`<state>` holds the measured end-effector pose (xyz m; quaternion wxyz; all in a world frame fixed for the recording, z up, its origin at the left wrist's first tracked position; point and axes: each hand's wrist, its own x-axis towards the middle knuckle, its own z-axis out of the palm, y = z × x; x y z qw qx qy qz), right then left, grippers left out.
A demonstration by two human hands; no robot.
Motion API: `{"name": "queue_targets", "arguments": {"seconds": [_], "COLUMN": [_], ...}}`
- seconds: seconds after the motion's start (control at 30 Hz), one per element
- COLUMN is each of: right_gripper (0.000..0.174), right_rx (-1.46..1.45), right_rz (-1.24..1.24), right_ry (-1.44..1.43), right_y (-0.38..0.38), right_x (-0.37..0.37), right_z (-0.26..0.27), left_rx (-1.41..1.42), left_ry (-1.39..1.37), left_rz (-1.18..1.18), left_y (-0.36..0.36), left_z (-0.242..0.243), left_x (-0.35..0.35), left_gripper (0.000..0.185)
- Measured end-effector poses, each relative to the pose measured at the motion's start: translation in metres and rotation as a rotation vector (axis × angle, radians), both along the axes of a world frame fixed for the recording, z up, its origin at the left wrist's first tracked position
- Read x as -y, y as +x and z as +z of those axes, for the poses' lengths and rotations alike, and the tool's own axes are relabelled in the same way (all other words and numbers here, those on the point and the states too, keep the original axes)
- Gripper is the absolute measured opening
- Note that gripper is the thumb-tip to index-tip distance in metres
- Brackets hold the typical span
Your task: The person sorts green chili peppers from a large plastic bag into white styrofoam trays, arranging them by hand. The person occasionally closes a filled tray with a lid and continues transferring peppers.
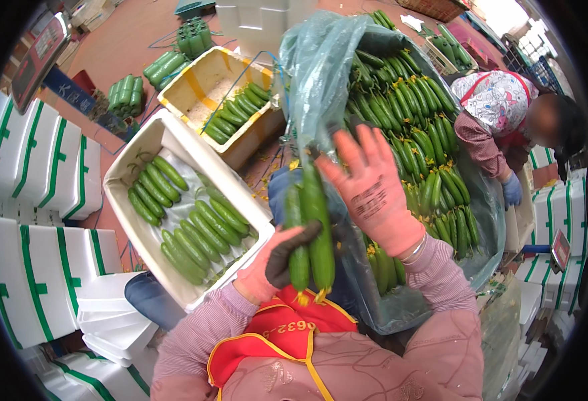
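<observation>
Two green cucumbers [319,235] with yellow blossom ends lie in my left hand [281,260], which wears a pink and dark coated work glove, thumb across them. My right hand [371,188], gloved alike, is spread just above and to the right of them, palm turned down and holding nothing; its thumb is near their far ends, and I cannot tell whether it touches. Left of my hands, a white foam box [188,150] holds two groups of cucumbers [206,233] on a clear plastic liner. At right, rows of cucumbers [414,108] fill a large container lined with bluish plastic [314,60].
A yellow-taped foam box [198,85] with several cucumbers stands beyond the white one. Wrapped cucumber bundles [126,95] rest on the reddish floor. Taped foam boxes [33,280] are stacked at left, below a scale display [41,60]. A co-worker [499,115] bends at right.
</observation>
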<state>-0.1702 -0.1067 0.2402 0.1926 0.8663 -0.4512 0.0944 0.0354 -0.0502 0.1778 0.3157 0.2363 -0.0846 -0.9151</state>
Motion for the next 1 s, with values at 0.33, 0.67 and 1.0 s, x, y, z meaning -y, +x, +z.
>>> {"name": "queue_targets", "arguments": {"seconds": [0.33, 0.67, 1.0], "right_gripper": [0.018, 0.024, 0.050], "right_rx": [1.250, 1.400, 0.149], "right_rz": [-0.170, -0.113, -0.196], "right_ry": [1.242, 1.251, 0.089], "right_y": [0.078, 0.108, 0.100], "right_x": [-0.058, -0.060, 0.004], "right_z": [-0.016, -0.041, -0.023], "left_rx": [0.030, -0.023, 0.257], "left_ry": [-0.232, -0.289, -0.250], "left_rz": [0.774, 0.996, 0.999], "left_y": [0.060, 0.067, 0.116], "left_z": [-0.002, -0.005, -0.014], "left_x": [0.014, 0.030, 0.052], "left_gripper": [0.050, 0.048, 0.046]}}
